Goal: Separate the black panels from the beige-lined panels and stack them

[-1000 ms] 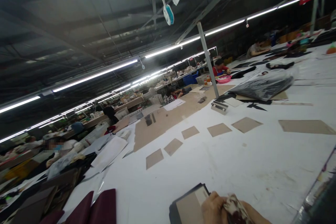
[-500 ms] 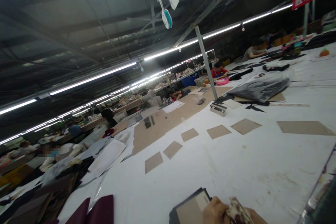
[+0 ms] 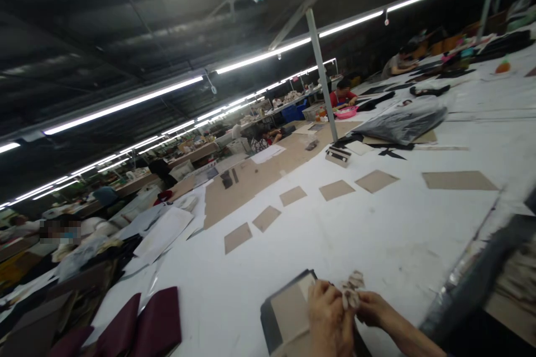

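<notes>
Near the bottom centre of the head view, a beige panel with a dark border point(image 3: 288, 309) lies on the white table. My left hand point(image 3: 330, 312) is over its right side, fingers closed on a crumpled cream cloth point(image 3: 352, 289). From the right, my right hand point(image 3: 372, 308) reaches in, its fingers pinched at the same cloth. The cloth sits between the two hands, just above the panel's right edge. Part of the panel is hidden behind my left hand.
Several beige pieces point(image 3: 238, 238) lie in a row across the white table point(image 3: 318, 251). Maroon folded pieces point(image 3: 159, 321) are at the lower left. A post point(image 3: 321, 75) rises beyond, near a plastic-covered dark bundle point(image 3: 402, 121). People sit farther back.
The view has tipped down and shifted right, so both hands and more of the panel show. My right hand and forearm now appear more fully beside the cloth.
</notes>
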`<action>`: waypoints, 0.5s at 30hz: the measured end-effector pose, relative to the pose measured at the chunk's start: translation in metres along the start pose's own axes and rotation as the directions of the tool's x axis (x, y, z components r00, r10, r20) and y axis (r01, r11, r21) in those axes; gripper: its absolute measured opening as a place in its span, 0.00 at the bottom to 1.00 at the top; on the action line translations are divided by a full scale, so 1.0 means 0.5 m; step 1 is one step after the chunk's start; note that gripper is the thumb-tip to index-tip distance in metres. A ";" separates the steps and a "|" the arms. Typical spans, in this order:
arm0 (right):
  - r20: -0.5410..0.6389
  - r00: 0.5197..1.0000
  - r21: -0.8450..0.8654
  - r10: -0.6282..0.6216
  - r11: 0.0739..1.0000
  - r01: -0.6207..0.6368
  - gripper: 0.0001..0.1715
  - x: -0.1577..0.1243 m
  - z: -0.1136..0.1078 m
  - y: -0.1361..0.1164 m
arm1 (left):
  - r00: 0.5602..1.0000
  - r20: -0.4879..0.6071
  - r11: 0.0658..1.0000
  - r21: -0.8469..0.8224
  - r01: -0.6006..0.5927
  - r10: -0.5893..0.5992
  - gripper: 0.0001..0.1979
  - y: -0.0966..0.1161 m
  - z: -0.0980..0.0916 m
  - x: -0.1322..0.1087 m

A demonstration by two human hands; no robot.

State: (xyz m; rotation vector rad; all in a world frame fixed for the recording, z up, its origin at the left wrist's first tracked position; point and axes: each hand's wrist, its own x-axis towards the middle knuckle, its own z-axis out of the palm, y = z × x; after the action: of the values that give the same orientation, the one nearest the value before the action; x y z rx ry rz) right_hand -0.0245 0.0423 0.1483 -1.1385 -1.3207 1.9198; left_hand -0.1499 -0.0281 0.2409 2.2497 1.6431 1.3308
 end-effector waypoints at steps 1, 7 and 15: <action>-0.016 1.000 -0.014 0.004 1.000 -0.004 0.27 -0.001 -0.001 0.008 | 0.999 0.039 1.000 0.010 -0.002 0.002 0.12 0.007 -0.014 -0.001; -0.052 0.998 -0.068 0.031 0.997 -0.035 0.20 0.009 0.015 0.038 | 0.883 0.189 0.828 -0.308 0.469 -0.430 0.17 0.019 -0.058 -0.022; -0.067 0.996 0.194 -0.065 0.978 0.077 0.19 -0.034 0.020 -0.032 | 0.553 0.143 0.294 -0.723 0.625 -0.821 0.21 0.018 -0.039 -0.004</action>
State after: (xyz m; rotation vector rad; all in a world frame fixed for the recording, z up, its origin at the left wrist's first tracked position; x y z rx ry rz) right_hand -0.0251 0.0299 0.1705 -1.0288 -1.0980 1.9015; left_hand -0.1559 -0.0417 0.2564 0.6763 1.4811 1.5651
